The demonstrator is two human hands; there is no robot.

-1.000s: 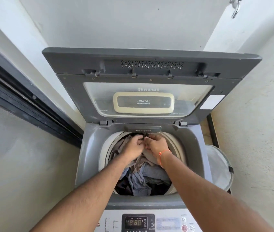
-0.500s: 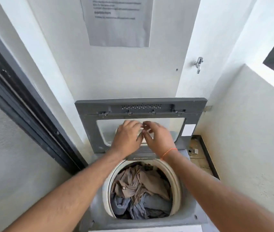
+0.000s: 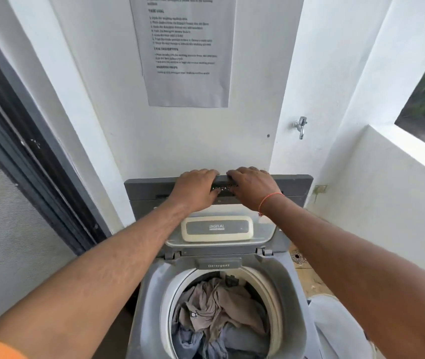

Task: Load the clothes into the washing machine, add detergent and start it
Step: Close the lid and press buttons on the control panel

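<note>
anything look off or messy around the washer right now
Nothing stands out. The lid is raised with both hands, left hand and right hand, gripping its top edge. The clothes lie crumpled inside the drum, none hanging over the rim. The detergent drawer sits shut. No spills show.

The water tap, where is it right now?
In the head view the tap is on the white wall, upper right of the washing machine's raised lid, right of the paper notice.
</note>
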